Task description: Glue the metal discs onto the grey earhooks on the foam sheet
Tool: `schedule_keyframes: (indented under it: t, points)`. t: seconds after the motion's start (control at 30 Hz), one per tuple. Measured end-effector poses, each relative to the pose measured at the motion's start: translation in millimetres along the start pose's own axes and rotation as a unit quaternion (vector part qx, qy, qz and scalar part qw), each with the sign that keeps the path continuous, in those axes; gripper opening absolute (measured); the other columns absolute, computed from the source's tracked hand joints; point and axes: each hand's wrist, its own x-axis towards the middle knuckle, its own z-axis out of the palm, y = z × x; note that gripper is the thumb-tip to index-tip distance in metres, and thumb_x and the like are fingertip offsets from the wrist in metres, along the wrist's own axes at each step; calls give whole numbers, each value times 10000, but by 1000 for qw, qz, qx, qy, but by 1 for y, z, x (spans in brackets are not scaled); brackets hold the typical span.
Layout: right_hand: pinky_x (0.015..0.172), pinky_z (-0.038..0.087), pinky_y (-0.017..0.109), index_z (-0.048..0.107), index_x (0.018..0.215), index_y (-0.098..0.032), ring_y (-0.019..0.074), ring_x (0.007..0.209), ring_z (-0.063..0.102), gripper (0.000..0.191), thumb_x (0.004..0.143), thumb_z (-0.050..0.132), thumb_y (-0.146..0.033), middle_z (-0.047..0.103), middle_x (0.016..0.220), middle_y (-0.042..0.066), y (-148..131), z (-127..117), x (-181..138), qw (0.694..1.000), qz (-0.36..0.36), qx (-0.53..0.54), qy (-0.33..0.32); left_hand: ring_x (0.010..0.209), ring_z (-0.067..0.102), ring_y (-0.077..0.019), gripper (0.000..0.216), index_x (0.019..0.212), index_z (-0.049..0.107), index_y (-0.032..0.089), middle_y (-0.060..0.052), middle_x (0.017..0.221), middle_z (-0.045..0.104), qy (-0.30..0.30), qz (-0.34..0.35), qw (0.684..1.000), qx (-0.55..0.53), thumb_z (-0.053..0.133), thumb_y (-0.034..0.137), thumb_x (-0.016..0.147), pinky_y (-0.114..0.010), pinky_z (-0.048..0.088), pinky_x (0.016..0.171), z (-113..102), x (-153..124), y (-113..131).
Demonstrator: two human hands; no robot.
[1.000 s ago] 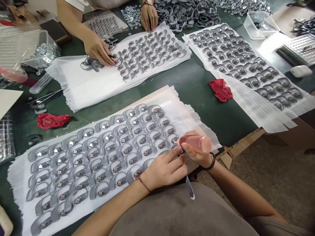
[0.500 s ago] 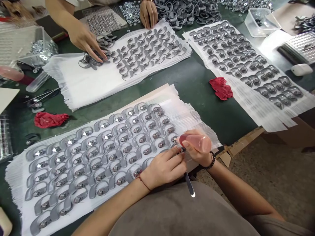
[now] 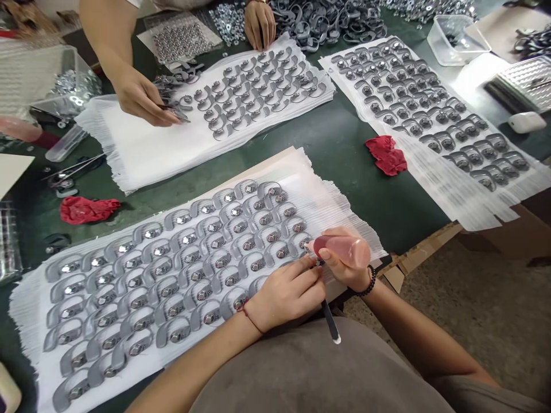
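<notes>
Bright, even daylight fills the bench, brightest at the upper right, where white paper sheets (image 3: 469,86) wash out. Shadows are soft. Metal discs glint. Edges bend wide and blur slightly.

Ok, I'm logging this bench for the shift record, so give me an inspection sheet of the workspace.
Surface: green table, mostly covered by three white paper stacks.
Job's things: near stack carries rows of grey clips with metal centres; pink bottle; thin tool.
Clutter: two red rags, clear tub, loose washers, pile of grey clips.
Grippers: right hand holds the pink bottle, tip at a clip on the sheet's near right edge; left hand holds the thin tool beside it.
Cables: nothing seen.
Surroundings: a co-worker's hands at the far stack; cardboard at the table edge; speckled floor.
</notes>
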Motion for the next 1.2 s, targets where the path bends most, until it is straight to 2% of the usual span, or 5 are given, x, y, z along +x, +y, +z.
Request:
schedule_keyframes:
  t: [0.13, 0.43, 0.73, 1.1, 1.2]
  points:
    - [576, 504, 261, 552, 855, -164, 135, 638, 590, 168, 832, 549, -330, 607, 737, 29, 2, 1, -3, 999, 6, -22, 32, 815, 671, -225, 117, 773, 600, 95, -76, 792, 701, -6, 0, 1000, 4, 506, 70, 838, -287, 575, 686, -1, 0, 0]
    - [550, 501, 244, 533, 839, -158, 117, 606, 576, 179, 840, 549, -336, 588, 703, 20, 2, 4, -2, 999, 25, -11, 16, 798, 677, -231, 109, 793, 596, 83, -81, 777, 702, 0, 3, 1000, -2, 501, 55, 839, -297, 580, 681, -2, 2, -1]
    - [563, 507, 258, 540, 822, -158, 129, 606, 592, 171, 846, 532, -327, 610, 698, 32, -1, 2, -1, 998, -10, -56, 35, 815, 663, -216, 107, 820, 581, 92, -86, 812, 693, 4, -9, 1000, -9, 488, 46, 845, -287, 569, 728, -1, 0, -4]
    - [539, 488, 252, 551, 796, -164, 130, 573, 600, 154, 833, 555, -314, 626, 675, 23, -4, 2, 1, 995, -38, -67, 67, 909, 617, -147, 258, 952, 514, 182, -70, 918, 626, 66, -171, 978, -97, 482, -32, 810, -261, 536, 764, 5, -15, -13]
    - [534, 484, 249, 555, 797, -153, 132, 567, 600, 169, 828, 562, -319, 626, 673, 31, -2, 3, 1, 994, -47, -71, 73, 905, 618, -137, 265, 955, 518, 187, -60, 901, 627, 73, -189, 973, -111, 496, -32, 808, -252, 531, 771, 5, -14, -14]
